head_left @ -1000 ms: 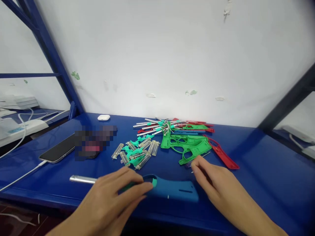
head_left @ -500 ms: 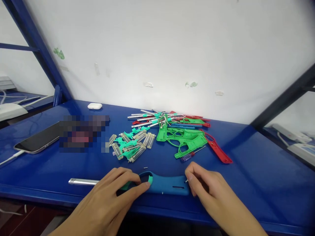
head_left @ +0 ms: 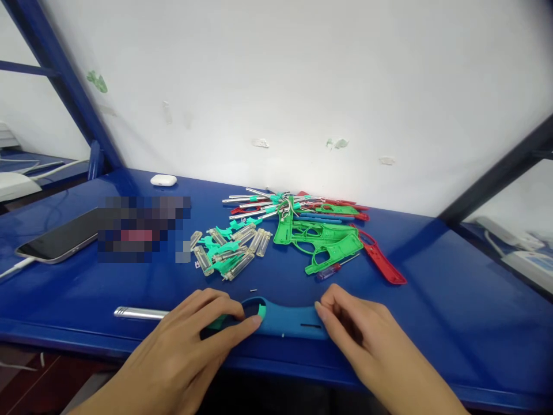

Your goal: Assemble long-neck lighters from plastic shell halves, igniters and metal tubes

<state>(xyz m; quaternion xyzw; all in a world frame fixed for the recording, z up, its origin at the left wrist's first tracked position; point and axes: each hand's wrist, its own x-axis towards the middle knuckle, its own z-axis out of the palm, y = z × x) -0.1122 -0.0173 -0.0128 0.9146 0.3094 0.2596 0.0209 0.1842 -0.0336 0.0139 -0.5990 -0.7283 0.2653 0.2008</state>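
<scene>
While a blue lighter point(head_left: 294, 320) lies near the front edge of the bench point(head_left: 449, 323), the left hand point(head_left: 194, 331) grips its middle, thumb beside the green trigger point(head_left: 261, 312). The right hand point(head_left: 360, 328) has its fingers pressed together at the handle's end; whether they pinch anything is hidden. Beyond lie a screwdriver point(head_left: 328, 272) and green shells point(head_left: 341, 257).
</scene>
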